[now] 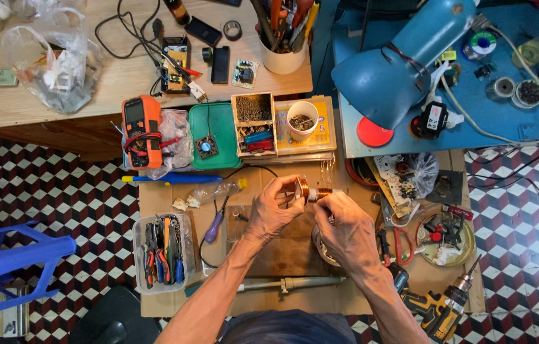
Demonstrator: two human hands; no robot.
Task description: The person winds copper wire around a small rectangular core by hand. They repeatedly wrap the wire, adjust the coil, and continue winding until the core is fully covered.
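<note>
**Both hands on a copper coil over the cardboard mat**

Your left hand [272,213] and right hand [346,226] meet above the middle of the cardboard mat [161,191], and everything else is placed from that mat. Between them you hold a copper wire coil [304,189] with a short spring-like copper winding running off to its right. The left hand's fingers are curled around the coil's left face; the right hand's thumb and fingertips are pinched shut on the winding, just beside the coil.

At the mat's near edge lies a long grey soldering iron [291,283], and off its near right corner a yellow cordless drill [438,309]. On the mat's left part stands a clear tub of pliers [162,251]; a purple-handled screwdriver [214,227] lies between that tub and your left wrist. To the right of the mat sits a round tin of small parts [448,239].

Along the mat's far edge runs a blue tool with a yellow tip [170,179]. Beyond that edge stand an orange multimeter [140,130], a green tray [215,135], a wooden box of screws [254,123] and a white cup [302,120]. Far right of the mat, a blue desk lamp [403,60] leans over a blue table [537,121].
</note>
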